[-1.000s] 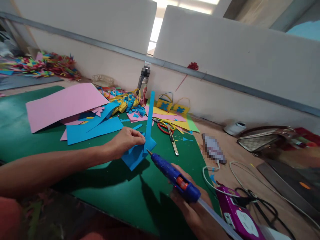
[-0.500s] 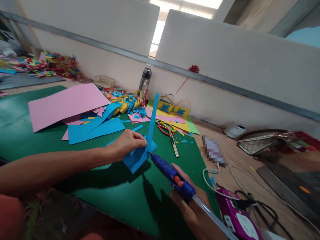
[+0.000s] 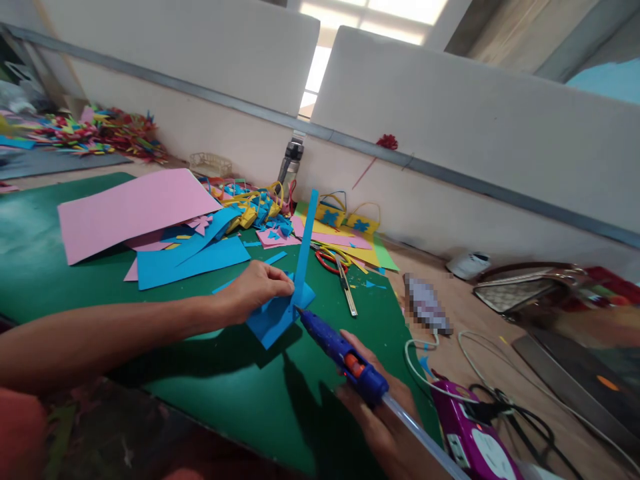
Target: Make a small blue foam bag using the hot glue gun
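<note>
- While my left hand (image 3: 257,290) pinches the folded blue paper (image 3: 271,325) near the middle of the view, its thumb and fingertips are drawn together at the foot of the upright strip; whether they grip the strip itself as well, I cannot tell.
- The blue paper strip (image 3: 306,250) rises from that folded piece, leaning slightly to the right at its top.
- My right hand (image 3: 387,420) is wrapped around the blue hot glue gun (image 3: 333,343), fingers curled about its body, with a clear glue stick (image 3: 420,433) running out of the back.
- I have the nozzle at the folded paper, close to the strip's base; I cannot make out whether it touches.
- Under my hands is the green counter (image 3: 225,393), where the shadows of hand and gun fall.
- Beyond my left hand lie a blue sheet (image 3: 193,263) and a large pink sheet (image 3: 130,213).
- Past the strip I see a heap of blue and yellow paper pieces (image 3: 257,212), and to its right two small yellow paper bags with blue cut-outs (image 3: 330,215).
- A box cutter (image 3: 347,293) lies beside red and yellow scissor handles (image 3: 327,269).
- At my right sits a magenta power strip (image 3: 473,430) with cords.
</note>
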`<state>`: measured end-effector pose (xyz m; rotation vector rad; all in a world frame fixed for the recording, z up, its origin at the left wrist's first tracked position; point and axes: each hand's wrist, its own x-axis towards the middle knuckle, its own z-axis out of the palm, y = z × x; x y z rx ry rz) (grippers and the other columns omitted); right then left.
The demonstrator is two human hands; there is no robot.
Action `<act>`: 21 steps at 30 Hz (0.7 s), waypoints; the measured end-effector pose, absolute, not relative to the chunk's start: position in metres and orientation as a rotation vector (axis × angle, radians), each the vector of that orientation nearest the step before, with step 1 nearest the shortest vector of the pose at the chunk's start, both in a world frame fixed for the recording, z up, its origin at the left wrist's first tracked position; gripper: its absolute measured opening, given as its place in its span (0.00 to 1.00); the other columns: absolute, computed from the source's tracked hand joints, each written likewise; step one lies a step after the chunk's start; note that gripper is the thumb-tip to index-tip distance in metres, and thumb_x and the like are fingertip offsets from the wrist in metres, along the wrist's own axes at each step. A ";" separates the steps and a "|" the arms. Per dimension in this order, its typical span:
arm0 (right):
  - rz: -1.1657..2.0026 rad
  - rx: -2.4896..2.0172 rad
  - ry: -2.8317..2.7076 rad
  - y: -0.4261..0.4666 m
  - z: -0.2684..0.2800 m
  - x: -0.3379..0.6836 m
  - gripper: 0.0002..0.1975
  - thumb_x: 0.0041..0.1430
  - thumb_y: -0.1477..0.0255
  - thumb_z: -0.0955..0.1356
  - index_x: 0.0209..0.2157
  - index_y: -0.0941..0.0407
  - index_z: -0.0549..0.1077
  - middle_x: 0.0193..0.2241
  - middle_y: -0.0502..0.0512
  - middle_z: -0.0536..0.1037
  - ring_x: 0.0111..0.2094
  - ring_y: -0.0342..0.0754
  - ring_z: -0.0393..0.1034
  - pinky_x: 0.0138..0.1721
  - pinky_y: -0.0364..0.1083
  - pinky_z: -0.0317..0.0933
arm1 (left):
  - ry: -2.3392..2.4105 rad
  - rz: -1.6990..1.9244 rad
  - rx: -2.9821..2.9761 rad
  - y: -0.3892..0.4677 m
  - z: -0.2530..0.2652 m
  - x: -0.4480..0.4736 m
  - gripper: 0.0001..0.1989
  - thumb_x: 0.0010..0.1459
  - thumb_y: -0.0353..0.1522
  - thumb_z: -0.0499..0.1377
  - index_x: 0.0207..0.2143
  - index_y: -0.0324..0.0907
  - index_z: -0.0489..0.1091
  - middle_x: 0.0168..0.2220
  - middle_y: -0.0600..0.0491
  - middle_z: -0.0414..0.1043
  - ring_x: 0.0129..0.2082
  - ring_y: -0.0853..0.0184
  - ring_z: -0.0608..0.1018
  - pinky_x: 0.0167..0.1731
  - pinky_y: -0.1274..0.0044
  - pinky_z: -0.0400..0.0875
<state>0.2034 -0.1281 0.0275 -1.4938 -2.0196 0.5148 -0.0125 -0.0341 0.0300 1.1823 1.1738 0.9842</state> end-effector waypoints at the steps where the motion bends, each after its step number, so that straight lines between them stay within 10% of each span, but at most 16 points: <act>1: 0.516 -1.496 -2.015 -0.128 0.027 0.202 0.24 0.53 0.69 0.65 0.54 0.53 0.66 0.47 0.53 0.76 0.44 0.52 0.72 0.38 0.43 0.69 | 1.172 0.976 1.181 -0.034 0.030 -0.012 0.06 0.38 0.32 0.60 0.18 0.37 0.72 0.15 0.59 0.63 0.16 0.77 0.59 0.17 0.81 0.49; 21: 0.505 -1.490 -2.032 -0.128 0.025 0.202 0.25 0.52 0.70 0.65 0.54 0.51 0.65 0.46 0.52 0.76 0.45 0.53 0.72 0.41 0.45 0.68 | 1.182 0.944 1.163 -0.035 0.030 -0.012 0.07 0.37 0.33 0.59 0.19 0.37 0.71 0.15 0.59 0.63 0.15 0.77 0.57 0.17 0.81 0.47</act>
